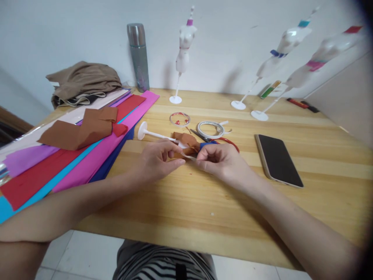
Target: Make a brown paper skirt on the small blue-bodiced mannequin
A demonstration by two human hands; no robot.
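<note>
Between my two hands a thin whitish strip (189,157) is stretched. My right hand (217,160) pinches its right end between thumb and fingers. My left hand (163,157) is at its left end, fingers curled and thumb stretched out beneath. Just behind the hands lies a small white mannequin on its side, its round base (142,130) to the left and its body wrapped in brown paper (186,140). A bit of blue shows beside the brown, partly hidden by my right hand. Scissors with red handles (233,143) and a roll of white tape (211,130) lie behind my right hand.
Coloured sheets (84,163) and a brown piece (78,132) cover the left side, near folded cloth (87,81). A bottle (139,58) and three upright mannequins (183,58) stand at the back. A clear ring (180,113) lies mid-table; a phone (279,160) lies right.
</note>
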